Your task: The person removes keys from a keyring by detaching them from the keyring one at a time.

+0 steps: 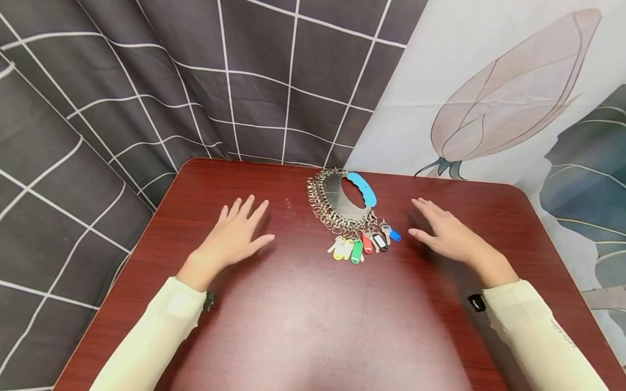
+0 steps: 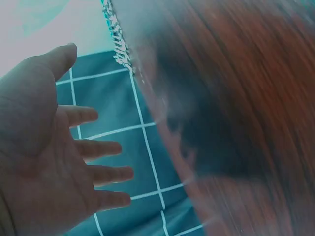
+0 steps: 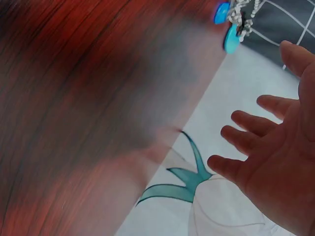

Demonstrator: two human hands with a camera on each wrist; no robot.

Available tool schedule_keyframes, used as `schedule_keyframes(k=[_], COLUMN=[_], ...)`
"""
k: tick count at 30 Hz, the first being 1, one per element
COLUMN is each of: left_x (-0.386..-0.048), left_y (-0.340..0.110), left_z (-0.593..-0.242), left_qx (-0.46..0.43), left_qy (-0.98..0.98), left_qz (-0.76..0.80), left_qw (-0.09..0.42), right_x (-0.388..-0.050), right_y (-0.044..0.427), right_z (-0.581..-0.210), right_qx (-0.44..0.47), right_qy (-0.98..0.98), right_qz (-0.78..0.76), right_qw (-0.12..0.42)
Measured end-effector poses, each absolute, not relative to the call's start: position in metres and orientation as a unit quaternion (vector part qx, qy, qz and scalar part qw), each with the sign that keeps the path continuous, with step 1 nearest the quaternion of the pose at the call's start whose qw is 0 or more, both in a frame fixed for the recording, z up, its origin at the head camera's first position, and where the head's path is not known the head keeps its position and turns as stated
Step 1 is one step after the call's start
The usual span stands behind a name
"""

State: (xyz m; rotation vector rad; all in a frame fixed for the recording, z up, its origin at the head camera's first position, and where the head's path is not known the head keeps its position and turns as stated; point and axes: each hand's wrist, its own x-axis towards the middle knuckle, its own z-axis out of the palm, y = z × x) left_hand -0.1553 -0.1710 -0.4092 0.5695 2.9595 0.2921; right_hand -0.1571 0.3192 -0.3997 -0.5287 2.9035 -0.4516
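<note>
A large key ring holder (image 1: 337,196) lies near the table's back edge, with a blue grip (image 1: 363,190) and many small metal rings along its curved plate. Keys with coloured tags hang at its front: yellow (image 1: 339,248), green (image 1: 357,252), red (image 1: 367,243), black (image 1: 380,241) and blue (image 1: 395,235). To the left of it my left hand (image 1: 231,237) hovers over the table, fingers spread and holding nothing. My right hand (image 1: 449,234) is held to the right of the blue tag, apart from it, its fingers extended. Both wrist views show bare palms.
The dark red wooden table (image 1: 313,315) has rounded back corners. Behind and left of it hangs a dark grey curtain (image 1: 254,98) with white grid lines. A white cloth with a printed flower bud (image 1: 508,92) hangs at the back right.
</note>
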Motion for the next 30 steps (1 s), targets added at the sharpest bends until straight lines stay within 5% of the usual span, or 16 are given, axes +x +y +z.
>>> schedule_keyframes(k=[17,30], left_x=[-0.154,-0.164], left_y=[-0.139,-0.104], left_z=[-0.403,-0.404], left_qx=[0.220,0.276], left_qy=[0.970,0.957], left_qz=[0.104,0.080], left_qw=[0.017,-0.029], right_x=[-0.166,-0.180], right_y=[0.286,0.278], right_z=[-0.414,-0.430], right_qx=[-0.208,-0.198], right_qy=[0.956,0.954], right_qz=[-0.202,-0.220], right_qw=[0.029,0.053])
